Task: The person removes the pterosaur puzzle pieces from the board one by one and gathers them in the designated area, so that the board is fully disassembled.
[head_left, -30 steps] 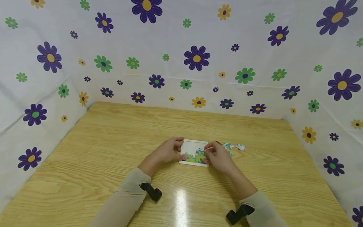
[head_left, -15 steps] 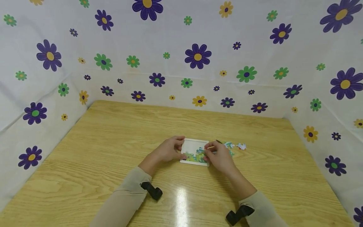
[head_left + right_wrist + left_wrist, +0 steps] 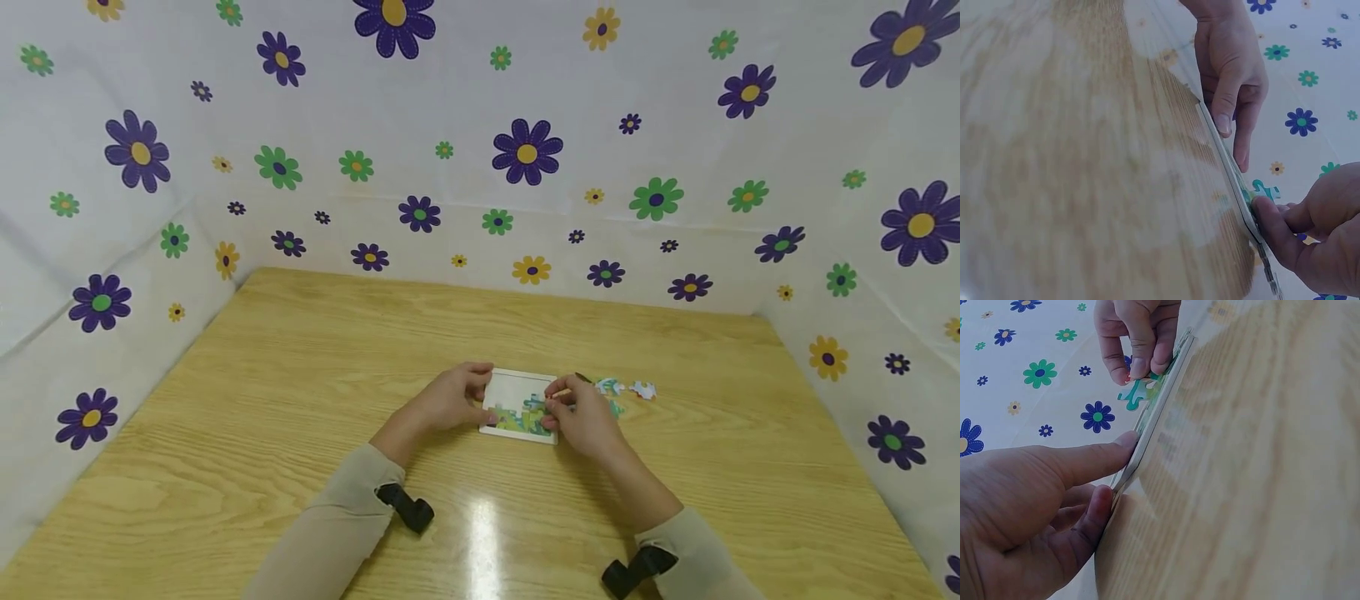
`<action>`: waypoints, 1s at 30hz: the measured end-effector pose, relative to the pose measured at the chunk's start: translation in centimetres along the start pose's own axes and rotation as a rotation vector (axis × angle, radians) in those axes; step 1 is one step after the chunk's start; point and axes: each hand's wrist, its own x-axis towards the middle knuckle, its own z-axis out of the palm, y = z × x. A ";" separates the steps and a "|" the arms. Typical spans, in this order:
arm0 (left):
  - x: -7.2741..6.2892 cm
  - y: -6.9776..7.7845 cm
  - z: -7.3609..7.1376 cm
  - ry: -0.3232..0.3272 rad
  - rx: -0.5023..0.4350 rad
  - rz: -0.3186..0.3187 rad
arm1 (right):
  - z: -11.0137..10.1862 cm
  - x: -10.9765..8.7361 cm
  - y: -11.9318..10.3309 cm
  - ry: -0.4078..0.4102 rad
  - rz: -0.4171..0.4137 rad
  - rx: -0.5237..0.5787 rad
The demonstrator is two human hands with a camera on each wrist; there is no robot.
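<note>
A white-rimmed puzzle tray [image 3: 517, 382] lies on the table, with green and teal jigsaw pieces joined along its near side and up its right side. My left hand [image 3: 448, 398] holds the tray's left side, thumb at the near corner and fingertips at the far corner. Over the right side, my right hand [image 3: 588, 418] pinches a puzzle piece, mostly hidden by the fingers in the head view. In the left wrist view, a teal puzzle piece [image 3: 1135, 395] shows right under the right hand's fingertips [image 3: 1139, 367].
Loose puzzle pieces [image 3: 643, 389] lie right of the tray, some partly behind the right hand. A dark slim thing [image 3: 582, 378] shows just beyond that hand. Flower-printed white cloth [image 3: 420, 167] encloses the wooden table [image 3: 360, 333] at the back and sides.
The piece in my right hand has turned from showing its pale edge to being mostly hidden by the fingers. My left hand stays on the tray. The head view shifts slightly.
</note>
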 end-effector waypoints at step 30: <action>0.1 -0.3 0.3 -0.002 0.015 0.003 | -3.8 0.0 1.8 -0.058 0.103 0.194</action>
